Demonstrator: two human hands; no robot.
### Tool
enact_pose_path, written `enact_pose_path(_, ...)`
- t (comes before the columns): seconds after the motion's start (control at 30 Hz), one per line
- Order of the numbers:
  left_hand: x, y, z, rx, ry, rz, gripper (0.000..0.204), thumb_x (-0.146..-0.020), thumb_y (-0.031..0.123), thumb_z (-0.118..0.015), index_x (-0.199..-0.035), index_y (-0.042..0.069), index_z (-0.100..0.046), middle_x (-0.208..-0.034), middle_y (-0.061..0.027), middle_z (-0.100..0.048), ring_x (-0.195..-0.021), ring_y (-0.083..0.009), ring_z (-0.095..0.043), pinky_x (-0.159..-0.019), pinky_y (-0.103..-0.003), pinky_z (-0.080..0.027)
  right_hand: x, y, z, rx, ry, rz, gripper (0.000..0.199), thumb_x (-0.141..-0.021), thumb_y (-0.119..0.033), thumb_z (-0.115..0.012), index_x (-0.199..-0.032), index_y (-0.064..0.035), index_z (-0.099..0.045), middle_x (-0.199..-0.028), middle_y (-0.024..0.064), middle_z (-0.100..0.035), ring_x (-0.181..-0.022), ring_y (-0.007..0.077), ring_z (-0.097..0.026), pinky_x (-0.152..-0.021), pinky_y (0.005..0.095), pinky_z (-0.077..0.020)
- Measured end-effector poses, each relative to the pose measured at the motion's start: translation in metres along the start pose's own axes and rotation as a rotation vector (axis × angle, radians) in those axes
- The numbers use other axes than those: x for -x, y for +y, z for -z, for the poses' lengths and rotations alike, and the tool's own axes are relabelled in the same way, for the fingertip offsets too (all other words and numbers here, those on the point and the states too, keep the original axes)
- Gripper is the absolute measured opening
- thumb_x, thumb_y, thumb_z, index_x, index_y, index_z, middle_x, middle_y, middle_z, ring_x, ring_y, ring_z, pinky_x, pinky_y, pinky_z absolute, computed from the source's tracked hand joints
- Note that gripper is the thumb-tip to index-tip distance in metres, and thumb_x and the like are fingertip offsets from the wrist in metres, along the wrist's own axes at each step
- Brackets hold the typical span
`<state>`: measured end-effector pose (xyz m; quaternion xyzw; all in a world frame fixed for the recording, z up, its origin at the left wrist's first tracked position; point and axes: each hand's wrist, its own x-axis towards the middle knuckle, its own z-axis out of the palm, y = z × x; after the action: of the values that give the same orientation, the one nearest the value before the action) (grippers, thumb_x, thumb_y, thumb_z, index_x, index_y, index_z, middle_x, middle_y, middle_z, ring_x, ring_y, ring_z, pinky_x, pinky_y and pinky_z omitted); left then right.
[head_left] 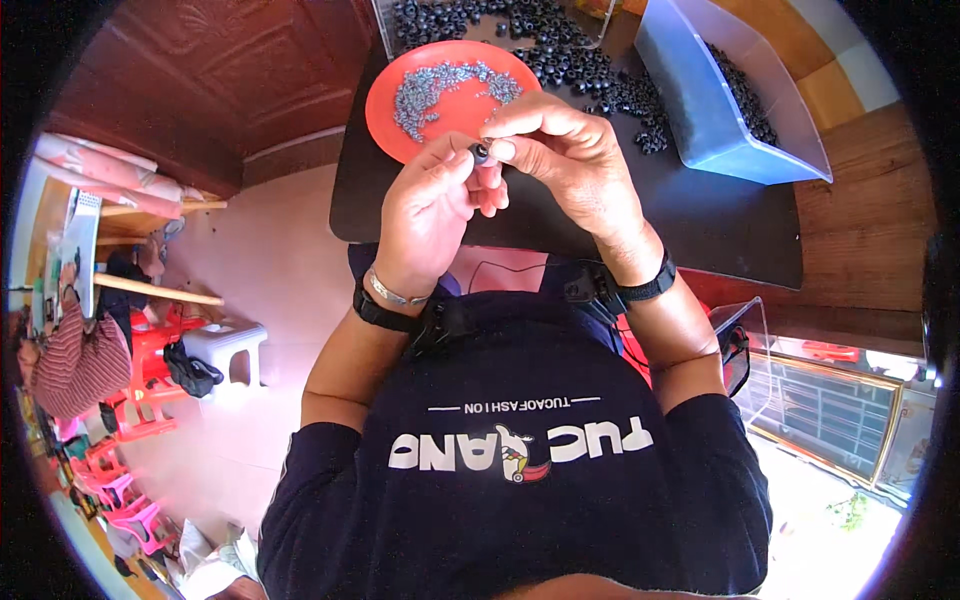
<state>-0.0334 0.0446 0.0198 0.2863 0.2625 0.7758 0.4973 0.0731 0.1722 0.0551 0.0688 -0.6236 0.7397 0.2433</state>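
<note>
Above the near edge of the dark table (690, 220), my left hand (425, 205) pinches a small round black part (480, 153) between thumb and fingers. My right hand (575, 165) meets it from the other side, thumb and forefinger closed together right at the part. Whatever lies between those right fingertips is too small to make out. Just beyond both hands is a red plate (383, 115), with many tiny silvery metal pieces (415, 98) scattered over it.
Loose black parts (575, 68) spread across the table's far side, beside a clear container (385, 25). A blue bin (690, 90) with more black parts stands on the right. To the left are a white stool (230, 345), red stools (150, 370) and a person in a striped top (85, 355).
</note>
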Motion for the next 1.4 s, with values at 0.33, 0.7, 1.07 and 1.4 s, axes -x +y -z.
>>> enact_pose_path(0.33, 0.003, -0.005, -0.001, 0.06, 0.021, -0.017, 0.018, -0.095, 0.02, -0.047, -0.095, 0.003, -0.053, -0.087, -0.0075, -0.059, -0.077, -0.0182, -0.058, -0.068, -0.029, -0.044, 0.007, 0.0, -0.001, 0.261, 0.058, 0.024, 0.015, -0.087, 0.002, -0.061, -0.1, 0.0001, -0.066, -0.092, 0.0073, -0.061, -0.081, 0.0131, -0.061, -0.072, 0.0263, -0.0521)
enact_pose_path(0.7, 0.002, -0.006, 0.001, 0.049, 0.044, -0.011, 0.014, -0.095, 0.018, -0.048, -0.095, 0.005, -0.053, -0.091, -0.0076, -0.061, -0.081, -0.0147, -0.057, -0.072, -0.028, -0.045, 0.008, 0.005, 0.0, 0.708, 0.103, 0.177, 0.019, -0.079, -0.001, -0.07, -0.098, -0.0033, -0.069, -0.092, 0.0075, -0.066, -0.087, 0.0168, -0.062, -0.08, 0.0299, -0.0491)
enact_pose_path(1.07, 0.0, -0.009, -0.007, 0.123, 0.1, 0.034, 0.016, -0.096, 0.018, -0.046, -0.1, 0.006, -0.055, -0.094, -0.0028, -0.057, -0.088, -0.0122, -0.055, -0.078, -0.029, -0.045, 0.011, 0.009, -0.004, 0.979, 0.215, 0.416, 0.024, -0.07, -0.004, -0.076, -0.093, -0.0057, -0.068, -0.095, 0.0082, -0.069, -0.091, 0.0236, -0.064, -0.082, 0.035, -0.0487)
enact_pose_path(1.4, 0.001, -0.008, -0.003, -0.011, 0.038, -0.004, 0.021, -0.096, 0.019, -0.046, -0.105, 0.003, -0.056, -0.097, -0.0029, -0.058, -0.09, -0.0113, -0.056, -0.079, -0.029, -0.046, 0.015, 0.004, -0.001, 0.902, 0.117, 0.353, 0.026, -0.072, -0.003, -0.074, -0.097, -0.0068, -0.07, -0.098, 0.0071, -0.068, -0.094, 0.0219, -0.061, -0.086, 0.0349, -0.0461)
